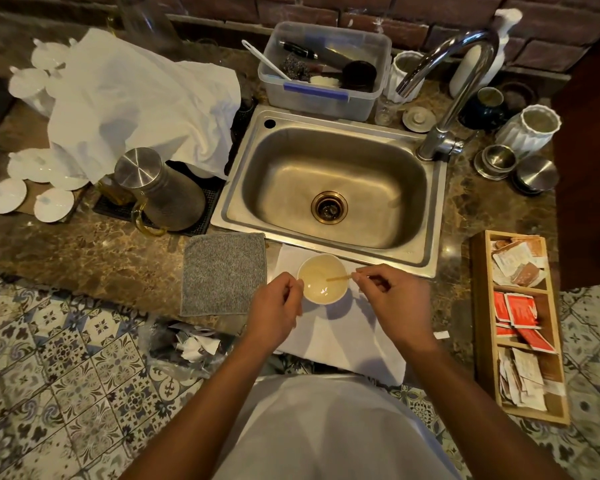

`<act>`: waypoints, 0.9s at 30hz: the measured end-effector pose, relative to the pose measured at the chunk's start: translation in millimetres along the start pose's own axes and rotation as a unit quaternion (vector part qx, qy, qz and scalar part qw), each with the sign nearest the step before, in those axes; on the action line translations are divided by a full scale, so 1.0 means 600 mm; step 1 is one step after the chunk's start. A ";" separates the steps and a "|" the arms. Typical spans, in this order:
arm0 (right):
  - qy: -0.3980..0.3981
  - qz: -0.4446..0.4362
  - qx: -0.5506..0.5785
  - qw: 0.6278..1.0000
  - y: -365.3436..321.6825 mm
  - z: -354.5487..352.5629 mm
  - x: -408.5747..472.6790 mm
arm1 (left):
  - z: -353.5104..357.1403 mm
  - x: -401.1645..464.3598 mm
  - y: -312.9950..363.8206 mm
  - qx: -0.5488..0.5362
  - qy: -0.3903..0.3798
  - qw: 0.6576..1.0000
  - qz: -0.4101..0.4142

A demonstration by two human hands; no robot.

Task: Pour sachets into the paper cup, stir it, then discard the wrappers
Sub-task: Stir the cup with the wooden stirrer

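A white paper cup (321, 263) with pale liquid stands on a white cloth (343, 334) at the counter's front edge, just below the sink. My left hand (276, 308) grips the cup's left side. My right hand (392, 299) pinches a thin wooden stirrer (338, 278) whose tip dips into the liquid. A wooden tray (478, 341) at the right holds sachets: white and brown ones at top, red ones (518, 315) in the middle, torn white ones at the bottom.
A steel sink (329, 188) with a tap (444, 98) lies behind the cup. A grey cloth (222, 271) lies left of the cup. A bag of torn wrappers (187, 344) hangs below the counter edge. A metal jug (160, 188) stands at the left.
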State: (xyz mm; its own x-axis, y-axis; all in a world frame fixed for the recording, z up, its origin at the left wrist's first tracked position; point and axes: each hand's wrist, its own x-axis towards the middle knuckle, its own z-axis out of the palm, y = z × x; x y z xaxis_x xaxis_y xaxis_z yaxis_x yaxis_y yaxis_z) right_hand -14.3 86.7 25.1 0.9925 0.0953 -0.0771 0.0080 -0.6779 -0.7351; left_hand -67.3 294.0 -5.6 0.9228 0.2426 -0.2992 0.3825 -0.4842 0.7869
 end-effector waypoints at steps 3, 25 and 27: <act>-0.018 -0.047 -0.047 0.998 -0.001 -0.006 -0.004 | -0.001 -0.001 -0.001 -0.003 0.001 1.000 -0.009; -0.147 -0.170 -0.226 0.948 -0.025 0.033 0.041 | -0.009 0.017 -0.025 -0.077 -0.018 0.997 -0.014; -0.161 -0.165 -0.270 0.935 -0.029 0.033 0.055 | -0.006 0.016 -0.026 -0.088 -0.013 0.996 -0.012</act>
State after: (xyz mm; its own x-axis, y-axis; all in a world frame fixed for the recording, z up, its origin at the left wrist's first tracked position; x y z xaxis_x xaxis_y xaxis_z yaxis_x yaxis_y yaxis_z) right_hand 15.6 116.0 22.0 0.8372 0.5201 -0.1692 0.4546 -0.8337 -0.3135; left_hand -64.4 306.7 -18.8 0.9153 0.2301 -0.3305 0.3923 -0.3240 0.8609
